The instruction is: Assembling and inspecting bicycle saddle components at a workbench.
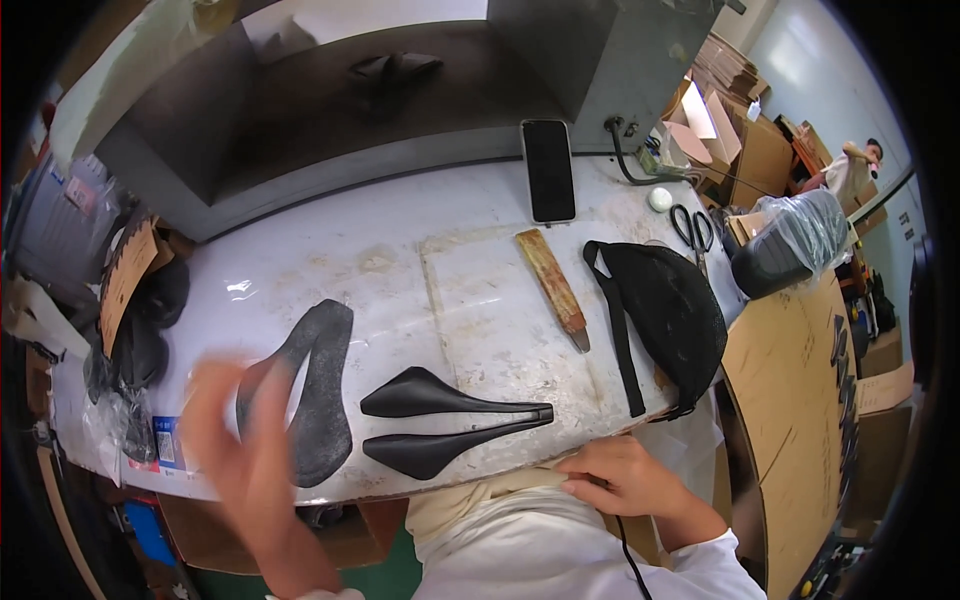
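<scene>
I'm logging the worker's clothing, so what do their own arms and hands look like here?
Both hands are bare: no gloves, rings or watch show. The left hand is motion-blurred, with a hint of white cuff at the bottom edge. The right hand ends in a white long sleeve.

The surface point(400, 260) is white, scuffed and stained with brownish marks, with a paler rectangular patch near its middle. On it lie a black saddle shell point(440, 420) with a split nose near the front edge, a dark grainy saddle-shaped pad point(315, 390) just to its left, a worn wooden stick point(552, 288), a black pouch with a strap point(665, 310) at the right, a dark phone point(548, 170) at the back, black-handled scissors point(692, 230) and a small white round thing point(660, 199).
</scene>
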`<move>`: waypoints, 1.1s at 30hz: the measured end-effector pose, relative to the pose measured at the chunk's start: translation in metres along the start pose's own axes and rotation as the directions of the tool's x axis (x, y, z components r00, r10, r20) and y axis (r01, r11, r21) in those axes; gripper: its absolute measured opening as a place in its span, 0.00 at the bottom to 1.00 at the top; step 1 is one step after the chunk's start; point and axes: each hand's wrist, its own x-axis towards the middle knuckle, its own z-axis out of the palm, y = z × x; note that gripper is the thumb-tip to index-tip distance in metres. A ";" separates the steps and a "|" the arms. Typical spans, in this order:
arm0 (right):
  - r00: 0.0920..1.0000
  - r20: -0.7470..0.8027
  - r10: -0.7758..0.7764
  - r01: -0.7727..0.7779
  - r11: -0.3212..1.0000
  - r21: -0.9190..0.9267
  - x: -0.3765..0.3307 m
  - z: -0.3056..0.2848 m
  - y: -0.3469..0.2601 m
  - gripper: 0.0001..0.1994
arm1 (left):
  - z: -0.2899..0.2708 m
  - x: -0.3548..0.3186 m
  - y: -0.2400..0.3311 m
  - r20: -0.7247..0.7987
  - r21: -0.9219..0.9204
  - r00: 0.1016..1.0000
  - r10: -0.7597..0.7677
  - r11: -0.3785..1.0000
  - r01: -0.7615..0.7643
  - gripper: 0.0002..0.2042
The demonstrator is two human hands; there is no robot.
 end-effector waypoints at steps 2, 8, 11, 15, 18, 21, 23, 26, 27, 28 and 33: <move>0.999 0.029 -0.025 0.025 1.000 -0.004 0.002 0.003 -0.003 0.08 | 0.046 0.021 -0.050 0.353 0.207 0.933 0.078 0.965 -0.159 0.04; 0.985 0.099 -0.143 0.145 0.989 -0.011 0.032 0.025 -0.020 0.11 | 0.099 0.012 -0.131 0.535 0.688 0.845 -0.004 0.583 -0.433 0.09; 0.965 0.125 -0.228 0.236 0.970 -0.054 0.058 0.031 -0.031 0.10 | 0.087 0.016 -0.128 0.492 0.635 0.870 -0.014 0.690 -0.348 0.09; 0.937 0.073 -0.342 0.343 0.939 0.003 0.108 0.041 -0.045 0.09 | 0.043 0.005 -0.110 0.275 0.349 0.961 0.034 0.928 -0.132 0.09; 0.993 0.006 -0.121 0.120 0.989 0.092 0.171 0.055 -0.053 0.11 | 0.025 -0.023 -0.117 0.088 -0.137 0.960 -0.266 0.951 0.276 0.08; 0.991 -0.094 -0.094 0.101 0.992 0.074 0.228 0.079 -0.034 0.14 | 0.027 -0.037 -0.117 0.053 -0.202 0.966 -0.253 0.945 0.258 0.07; 0.998 0.031 -0.062 0.061 0.998 0.035 0.252 0.092 -0.031 0.15 | 0.022 -0.039 -0.114 0.027 -0.166 0.976 -0.217 0.962 0.219 0.07; 0.989 0.048 -0.143 0.148 0.981 -0.125 0.270 0.109 -0.035 0.13 | 0.009 -0.040 -0.112 -0.007 -0.111 0.988 -0.151 0.982 0.150 0.06; 0.987 0.062 -0.150 0.157 0.980 -0.126 0.273 0.111 -0.037 0.13 | 0.003 -0.043 -0.118 -0.020 -0.108 0.987 -0.159 0.982 0.156 0.06; 0.995 0.027 -0.100 0.103 0.985 -0.137 0.275 0.111 -0.039 0.12 | -0.005 -0.050 -0.129 -0.101 -0.135 0.977 -0.185 0.976 0.171 0.05; 0.999 -0.019 0.039 -0.043 0.968 -0.245 0.292 0.106 -0.001 0.11 | -0.068 -0.109 -0.165 -0.463 -0.697 0.651 -0.602 0.701 0.152 0.07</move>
